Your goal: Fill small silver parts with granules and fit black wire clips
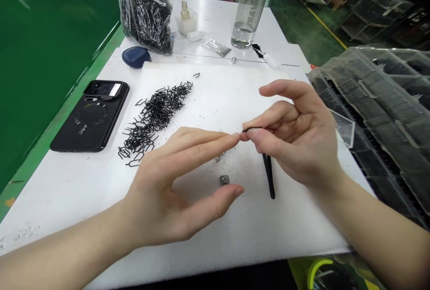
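Observation:
Between the thumb and fingers of my right hand point(295, 133) is pinched a small thin black piece point(251, 129); its exact shape is mostly hidden. My left hand point(178, 182) is open, thumb spread from its straight fingers, with the fingertips touching or very near the right fingertips. Left of the hands lies a pile of small black forked pieces point(157, 113). Below the fingertips a small grey metal block point(224, 180) rests on the white work surface point(215, 97). A black tool like tweezers point(269, 178) lies partly under my right hand.
A black phone point(90, 119) and a dark blue case point(135, 57) lie at the left. Behind stand a clear bag of black pieces point(148, 21), a small glass bottle point(185, 12) and a clear water bottle point(247, 21). Clear compartment trays point(379, 75) line the right side.

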Available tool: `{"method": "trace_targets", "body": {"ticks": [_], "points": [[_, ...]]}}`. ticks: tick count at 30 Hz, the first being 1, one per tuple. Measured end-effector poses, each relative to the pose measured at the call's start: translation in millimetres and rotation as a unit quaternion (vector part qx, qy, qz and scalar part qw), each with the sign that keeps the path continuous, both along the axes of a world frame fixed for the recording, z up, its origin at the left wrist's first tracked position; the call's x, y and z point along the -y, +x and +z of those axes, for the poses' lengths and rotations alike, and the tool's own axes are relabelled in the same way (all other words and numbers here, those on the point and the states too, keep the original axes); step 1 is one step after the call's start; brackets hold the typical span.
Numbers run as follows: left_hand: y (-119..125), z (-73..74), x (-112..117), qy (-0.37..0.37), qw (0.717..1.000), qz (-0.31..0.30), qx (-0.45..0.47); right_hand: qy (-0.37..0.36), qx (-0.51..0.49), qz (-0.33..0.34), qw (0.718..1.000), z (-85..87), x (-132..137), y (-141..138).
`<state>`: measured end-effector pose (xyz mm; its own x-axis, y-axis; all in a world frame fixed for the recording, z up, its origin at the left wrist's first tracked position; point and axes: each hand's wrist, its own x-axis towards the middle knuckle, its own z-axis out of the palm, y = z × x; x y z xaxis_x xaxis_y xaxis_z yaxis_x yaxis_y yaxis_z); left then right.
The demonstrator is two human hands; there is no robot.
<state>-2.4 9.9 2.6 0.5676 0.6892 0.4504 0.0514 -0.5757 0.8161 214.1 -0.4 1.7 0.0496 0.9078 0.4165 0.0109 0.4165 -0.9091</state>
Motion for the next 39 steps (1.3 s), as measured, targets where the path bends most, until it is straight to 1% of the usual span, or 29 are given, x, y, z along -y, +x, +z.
{"method": "trace_targets", "body": {"ticks": [4,8,13,17,21,23,27,30,33,36,39], "points": [[-1.2,-1.0,0.8,-0.033,0.999,-0.007,0.006,0.005,-0.013,0.006,1.000,-0.3,0.0,-1.4],[-0.9,-1.2,1.8,-0.046,0.999,-0.006,0.012,0.003,-0.007,0.006,1.000,-0.6,-0.7,-1.0],[-0.8,-1.1,0.2,-0.071,0.997,-0.014,0.015,0.010,-0.006,0.026,1.000,0.0,-0.8,0.2],[-4.4,-0.6,-4.1,-0.064,0.998,-0.028,0.006,0.005,0.014,0.014,1.000,0.8,0.2,1.3],[-5.6,-2.8,-8.2,-0.057,0.998,-0.023,-0.008,-0.006,0.018,0.036,0.999,2.3,1.0,3.8],[-4.5,-3.7,-9.3,-0.051,0.998,-0.018,-0.012,-0.009,0.026,0.037,0.999,3.5,1.1,4.9],[-3.5,-2.6,-9.9,-0.054,0.998,-0.037,-0.009,-0.003,0.048,0.024,0.999,5.2,0.4,6.4],[-4.8,-0.3,-10.1,-0.054,0.998,-0.035,-0.019,0.008,0.046,0.034,0.998,5.0,-1.3,8.1],[-5.9,0.9,-10.9,-0.055,0.998,-0.034,-0.021,0.034,0.041,0.044,0.998,4.0,-2.2,8.8],[-4.8,-0.2,-11.1,-0.054,0.997,-0.031,-0.035,0.052,0.052,0.023,0.997,5.1,-1.5,6.5],[-2.3,-3.4,-10.4,-0.080,0.996,0.003,-0.026,0.054,0.075,-0.032,0.995,12.1,-2.3,6.0]]}}
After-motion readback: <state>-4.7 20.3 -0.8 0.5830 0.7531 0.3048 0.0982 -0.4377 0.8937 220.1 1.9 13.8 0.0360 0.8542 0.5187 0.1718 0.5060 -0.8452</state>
